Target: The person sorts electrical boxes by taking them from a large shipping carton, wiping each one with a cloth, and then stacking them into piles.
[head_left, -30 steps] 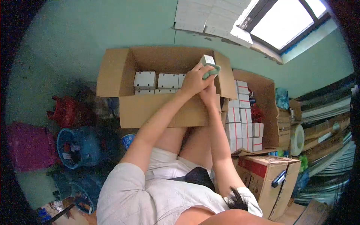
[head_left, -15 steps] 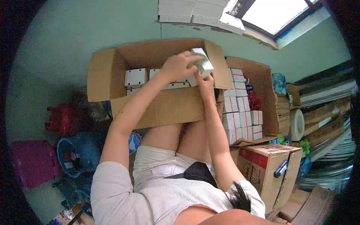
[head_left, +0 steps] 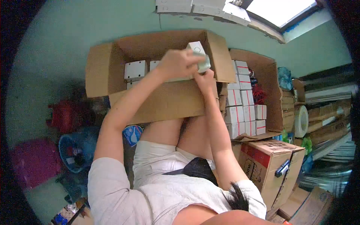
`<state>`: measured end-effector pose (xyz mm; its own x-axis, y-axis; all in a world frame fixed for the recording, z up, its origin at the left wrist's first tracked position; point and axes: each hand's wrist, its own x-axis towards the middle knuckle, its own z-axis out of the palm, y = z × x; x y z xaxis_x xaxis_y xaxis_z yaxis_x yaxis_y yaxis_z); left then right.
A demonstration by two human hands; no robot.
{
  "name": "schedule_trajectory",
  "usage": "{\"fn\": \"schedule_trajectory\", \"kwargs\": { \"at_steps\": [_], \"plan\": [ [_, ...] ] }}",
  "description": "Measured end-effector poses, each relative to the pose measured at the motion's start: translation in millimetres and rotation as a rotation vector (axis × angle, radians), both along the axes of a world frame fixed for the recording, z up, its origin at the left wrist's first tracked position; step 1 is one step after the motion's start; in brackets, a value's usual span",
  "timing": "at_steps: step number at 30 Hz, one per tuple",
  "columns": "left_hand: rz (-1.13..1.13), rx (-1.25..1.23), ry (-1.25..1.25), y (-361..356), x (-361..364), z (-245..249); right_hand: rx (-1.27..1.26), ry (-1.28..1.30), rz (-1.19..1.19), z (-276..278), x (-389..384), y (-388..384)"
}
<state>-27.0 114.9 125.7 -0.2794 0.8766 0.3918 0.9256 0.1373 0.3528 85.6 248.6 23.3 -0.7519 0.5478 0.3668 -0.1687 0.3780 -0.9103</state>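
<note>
A small white box (head_left: pixel 195 47) stands tilted over the right end of the open cardboard carton (head_left: pixel 157 101) before me. My right hand (head_left: pixel 205 80) grips its lower end from below, fingers closed. Across its middle reaches my left hand (head_left: pixel 178 63), its fingers bent and smeared by motion. A pale greenish blurred thing (head_left: pixel 203 64) shows at the left fingertips; I cannot tell what it is. Beneath the left forearm, white boxes with black dots (head_left: pixel 135 70) lie in the carton, partly hidden by the arm and the front flap.
To the right, another carton (head_left: pixel 275 93) holds stacked white boxes with red stripes (head_left: pixel 235 114). A closed carton (head_left: pixel 258 168) with a dark blue object (head_left: pixel 282 168) on it stands nearer. At left are a blue basket (head_left: pixel 71 153) and a purple container (head_left: pixel 35 163). White panels (head_left: pixel 174 5) rest on the ledge.
The view has shifted slightly. My left hand and the greenish thing have moved around the white box, which has tilted a little; my right hand keeps its hold.
</note>
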Motion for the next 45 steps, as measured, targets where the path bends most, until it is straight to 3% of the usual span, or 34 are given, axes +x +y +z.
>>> {"fn": "schedule_trajectory", "kwargs": {
  "at_steps": [4, 5, 6, 8, 9, 10, 11, 12, 13, 14, 15, 16, 17, 18, 20, 24, 25, 27, 29, 31, 32, 33, 34, 35, 36, 38, 41, 45],
  "plan": [
    [0.291, 0.017, -0.032, 12.3, -23.4, -7.6, 0.031, -0.151, -0.062, -1.8, -2.0, 0.5],
    [0.186, 0.048, -0.009, 10.5, -17.0, -9.3, 0.095, -0.102, -0.097, 2.2, -3.4, -1.1],
    [0.086, 0.071, 0.010, 8.8, -5.4, -12.0, 0.091, -0.370, -0.085, 22.9, 6.4, -4.5],
    [-0.042, 0.048, -0.004, 1.0, 10.5, -11.9, 0.087, -0.529, -0.107, 7.4, 7.0, 7.7],
    [-0.029, 0.069, 0.025, -0.2, 5.9, -12.9, 0.094, -0.318, -0.063, 12.4, 6.9, 0.9],
    [-0.022, 0.093, 0.053, 0.7, -0.1, -13.5, 0.080, -0.455, -0.112, 6.1, 6.3, 5.0],
    [0.023, 0.087, 0.048, 4.8, -7.2, -16.9, 0.140, -0.271, -0.021, -1.9, 0.5, 7.8],
    [0.139, 0.107, 0.013, 8.5, -16.8, -19.9, 0.116, -0.438, -0.068, 15.2, 4.2, 0.3],
    [0.264, 0.128, -0.020, 10.0, -25.0, -23.6, 0.122, -0.420, -0.069, 0.5, -1.5, 7.4],
    [0.215, 0.135, 0.007, 15.8, -27.1, -29.1, 0.116, -0.498, -0.074, 21.2, 0.5, -3.9],
    [0.164, 0.140, 0.034, 18.0, -24.5, -34.1, 0.063, -0.294, 0.045, 6.6, 1.3, 3.1],
    [0.130, 0.124, 0.011, 12.4, -9.7, -28.8, 0.146, -0.210, -0.006, 18.2, 2.8, -7.9],
    [-0.012, 0.126, 0.031, 12.9, -3.6, -34.3, 0.061, -0.110, 0.063, 5.7, 2.1, -1.0],
    [-0.020, 0.109, 0.082, 4.5, 8.0, -25.9, 0.044, 0.030, 0.212, -29.8, -6.4, 27.6],
    [-0.059, 0.196, 0.045, -0.4, 1.7, -21.7, -0.018, -0.140, 0.225, -39.0, -3.9, 41.4],
    [0.204, 0.134, -0.162, 21.9, -29.1, -38.4, -0.044, -0.124, 0.067, -1.3, -5.0, 8.5],
    [0.313, 0.095, -0.250, 26.1, -37.2, -47.8, -0.162, -0.149, 0.046, 1.0, -6.6, 7.9],
    [0.294, 0.126, -0.222, 33.9, -34.0, -58.9, -0.384, -0.180, -0.021, -0.2, -12.0, 9.9],
    [0.248, 0.115, -0.200, 28.8, -25.7, -55.4, 0.207, -0.230, 0.066, -34.5, -16.9, 61.7],
    [0.229, 0.165, -0.255, 24.8, -27.4, -48.9, -0.739, 0.118, 0.116, 6.7, -24.5, 43.7],
    [0.249, 0.210, -0.242, 27.3, -33.5, -47.6, -0.876, 0.188, 0.215, -16.1, -29.3, 75.5],
    [0.269, 0.256, -0.232, 25.8, -37.2, -46.1, -0.924, 0.271, 0.204, 26.1, -18.1, 26.1],
    [0.265, 0.246, -0.233, 16.0, -35.5, -37.6, -0.772, 0.201, 0.078, -22.3, -31.2, 80.2],
    [0.249, 0.238, -0.229, 11.5, -34.9, -30.0, -0.802, 0.207, 0.032, -11.2, -29.5, 65.3],
    [0.276, 0.230, -0.229, 6.5, -33.6, -25.4, -0.521, 0.110, 0.013, -2.5, -23.6, 48.2],
    [0.042, 0.233, -0.148, 7.4, -33.9, -21.9, -0.562, 0.068, 0.070, -10.4, -19.2, 8.5],
    [0.040, 0.347, -0.146, 41.3, -43.2, -47.1, -0.672, -0.007, 0.167, -25.7, -26.7, -61.1],
    [0.019, 0.393, -0.269, 41.8, -15.2, -44.1, -0.863, -0.048, 0.310, -40.5, -39.2, -171.0]
  ]
}}
